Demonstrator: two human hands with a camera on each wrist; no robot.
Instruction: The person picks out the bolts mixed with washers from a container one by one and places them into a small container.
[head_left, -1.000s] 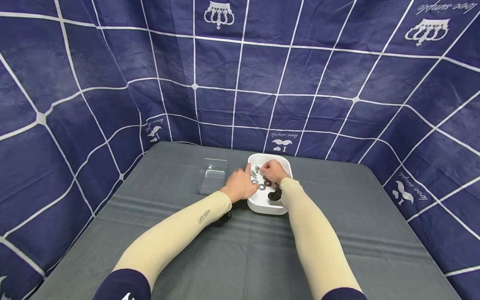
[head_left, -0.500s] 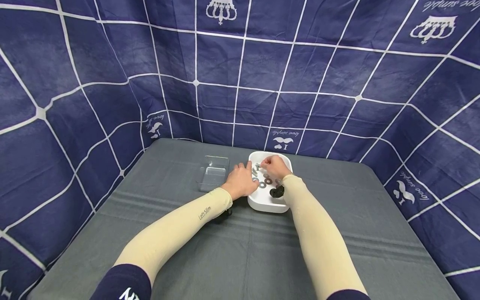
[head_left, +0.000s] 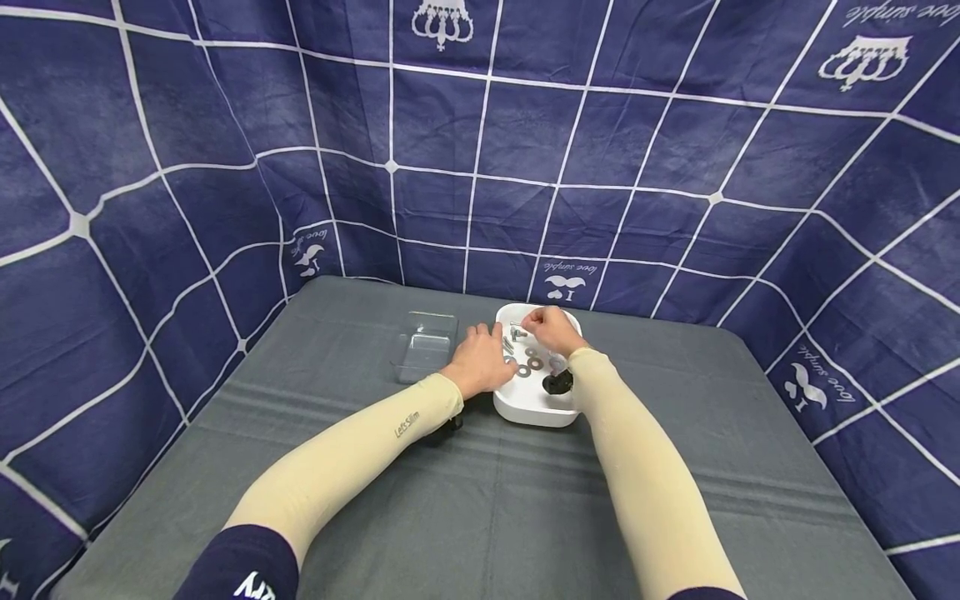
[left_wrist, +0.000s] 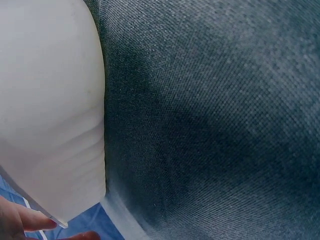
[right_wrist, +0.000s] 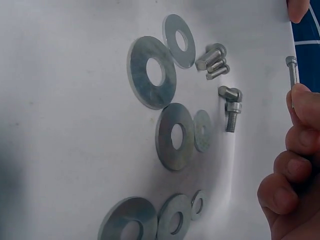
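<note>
A white tray (head_left: pixel 534 414) holds several flat metal washers (right_wrist: pixel 175 135) and short socket-head bolts (right_wrist: pixel 231 112). My right hand (head_left: pixel 553 329) is over the tray's far right part; its thumb and fingertips pinch a thin socket-head bolt (right_wrist: pixel 292 67) with the head pointing up in the right wrist view. My left hand (head_left: pixel 482 362) rests at the tray's left rim, fingers extended along it and thumb reaching over the inside. In the left wrist view, its fingertips (left_wrist: pixel 37 220) show beside the tray's rim, with the outer wall filling the left side.
A clear plastic box (head_left: pixel 429 350) stands on the grey cloth-covered table (head_left: pixel 480 500), left of the tray. A dark wrist camera (head_left: pixel 558 382) on the right wrist overlaps the tray. Blue cloth (head_left: pixel 525 167) with white lines hangs behind.
The right hand has shifted slightly, lifting the thin bolt away from the other bolts at the far left of the tray. The left hand stays at the rim.
</note>
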